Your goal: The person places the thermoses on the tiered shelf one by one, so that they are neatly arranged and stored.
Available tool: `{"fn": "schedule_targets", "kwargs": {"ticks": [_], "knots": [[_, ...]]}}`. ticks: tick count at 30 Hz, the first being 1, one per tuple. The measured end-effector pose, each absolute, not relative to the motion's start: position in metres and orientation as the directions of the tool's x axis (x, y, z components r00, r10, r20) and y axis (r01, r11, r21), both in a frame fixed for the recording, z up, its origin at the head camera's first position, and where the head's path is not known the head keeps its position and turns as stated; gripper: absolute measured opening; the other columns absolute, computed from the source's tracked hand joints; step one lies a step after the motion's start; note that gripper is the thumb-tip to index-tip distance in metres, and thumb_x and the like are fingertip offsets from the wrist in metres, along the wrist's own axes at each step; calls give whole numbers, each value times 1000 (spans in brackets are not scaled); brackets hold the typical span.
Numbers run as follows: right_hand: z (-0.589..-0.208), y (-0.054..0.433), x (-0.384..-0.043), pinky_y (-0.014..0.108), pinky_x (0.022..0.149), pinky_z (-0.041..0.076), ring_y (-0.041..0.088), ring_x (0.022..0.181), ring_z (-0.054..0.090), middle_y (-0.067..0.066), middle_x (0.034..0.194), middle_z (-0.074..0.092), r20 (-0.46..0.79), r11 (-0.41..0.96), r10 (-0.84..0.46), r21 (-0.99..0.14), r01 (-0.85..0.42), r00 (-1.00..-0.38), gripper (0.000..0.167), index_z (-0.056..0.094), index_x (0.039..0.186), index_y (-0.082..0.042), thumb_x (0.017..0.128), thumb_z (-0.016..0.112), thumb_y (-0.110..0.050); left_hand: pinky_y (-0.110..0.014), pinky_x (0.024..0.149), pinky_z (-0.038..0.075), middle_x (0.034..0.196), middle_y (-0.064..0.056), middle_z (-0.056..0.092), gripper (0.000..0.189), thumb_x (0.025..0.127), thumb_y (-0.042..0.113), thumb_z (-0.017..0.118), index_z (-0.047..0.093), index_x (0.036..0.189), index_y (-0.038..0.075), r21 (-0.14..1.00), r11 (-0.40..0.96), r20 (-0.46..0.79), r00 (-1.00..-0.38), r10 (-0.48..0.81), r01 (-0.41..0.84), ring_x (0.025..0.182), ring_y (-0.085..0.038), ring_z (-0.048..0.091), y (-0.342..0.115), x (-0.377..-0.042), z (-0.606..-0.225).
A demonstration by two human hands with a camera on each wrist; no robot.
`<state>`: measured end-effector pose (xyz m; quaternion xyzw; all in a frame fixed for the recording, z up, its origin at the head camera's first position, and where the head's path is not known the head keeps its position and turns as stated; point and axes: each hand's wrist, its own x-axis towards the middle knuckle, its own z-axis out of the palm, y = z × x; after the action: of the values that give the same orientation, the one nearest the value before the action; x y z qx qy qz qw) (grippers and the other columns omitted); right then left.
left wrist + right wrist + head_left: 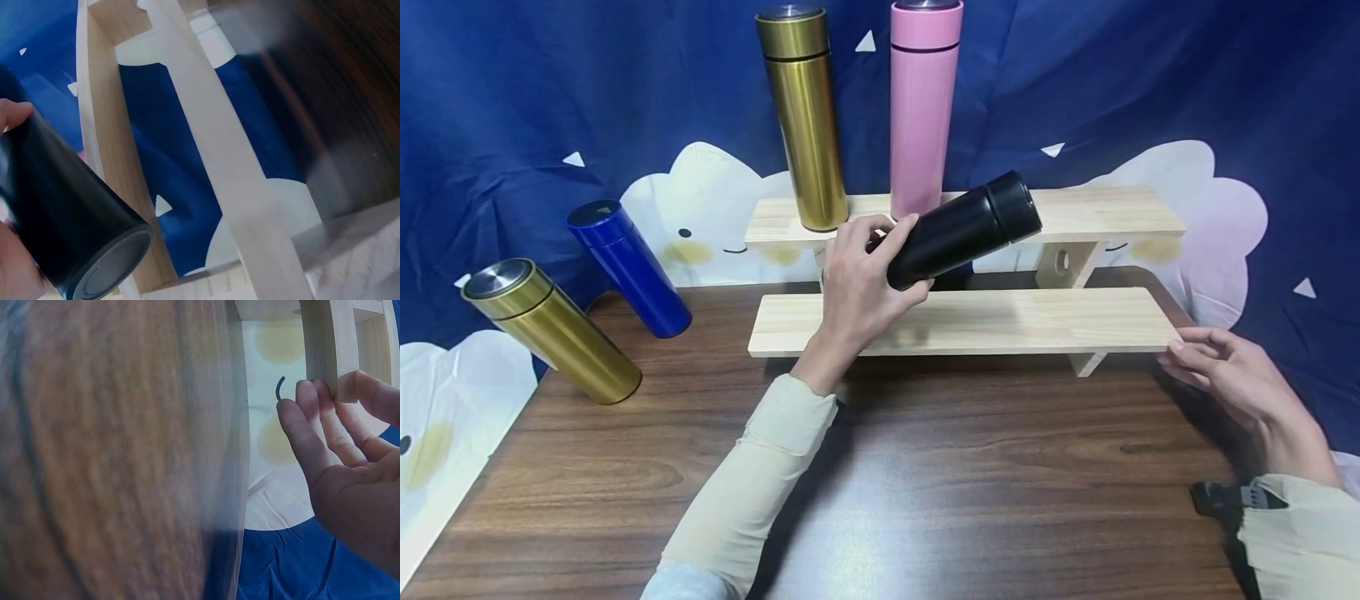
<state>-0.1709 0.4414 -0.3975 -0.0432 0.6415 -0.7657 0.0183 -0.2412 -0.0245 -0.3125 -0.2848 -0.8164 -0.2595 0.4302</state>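
Note:
My left hand (pixel 865 271) grips a black thermos bottle (pixel 962 232) near its lower end. The bottle is held tilted in front of the upper shelf, its lid end pointing up and to the right. Its round base (pixel 115 265) shows in the left wrist view. At the right end of the two-tier wooden stand (pixel 1000 321), my right hand (pixel 1243 383) pinches the corner of the lower board, thumb on one side and fingers (pixel 337 434) on the other. A gold bottle (pixel 808 133) and a pink bottle (pixel 925 117) stand on the upper shelf.
On the left of the brown wooden table (pixel 1000 483) stand a blue bottle (pixel 632 271) and another gold bottle (pixel 561 342). A dark blue cloth (pixel 685 75) with white cloud shapes hangs behind the table and down its sides.

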Motion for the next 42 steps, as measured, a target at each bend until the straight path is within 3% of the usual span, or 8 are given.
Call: {"fn": "schedule_targets", "kwargs": {"ticks": [12, 34, 42], "knots": [[-395, 441, -170, 23, 75, 57, 12, 84, 74, 4, 95, 76, 39, -151, -81, -988, -26, -996, 31, 67, 104, -11, 99, 49, 13, -44, 86, 42, 115, -11, 63, 66, 70, 36, 87, 70, 129, 13, 241, 700, 858, -484, 170, 672, 102, -29, 53, -9, -243, -309], [-399, 441, -172, 24, 76, 57, 14, 85, 74, 6, 94, 76, 44, -184, -95, -982, -26, -994, 32, 67, 105, -10, 99, 47, 14, -34, 88, 45, 120, -4, 61, 73, 70, 41, 88, 65, 137, 22, 466, 664, 732, -677, 83, 585, 112, -21, 53, 31, -245, -288], [-399, 444, -172, 25, 76, 57, 15, 85, 74, 7, 94, 76, 42, -187, -94, -982, -24, -995, 30, 67, 105, -9, 99, 49, 14, -28, 88, 45, 118, -3, 61, 77, 69, 42, 89, 65, 138, 21, 530, 601, 727, -685, 40, 598, 111, -17, 53, 42, -250, -279]]}}
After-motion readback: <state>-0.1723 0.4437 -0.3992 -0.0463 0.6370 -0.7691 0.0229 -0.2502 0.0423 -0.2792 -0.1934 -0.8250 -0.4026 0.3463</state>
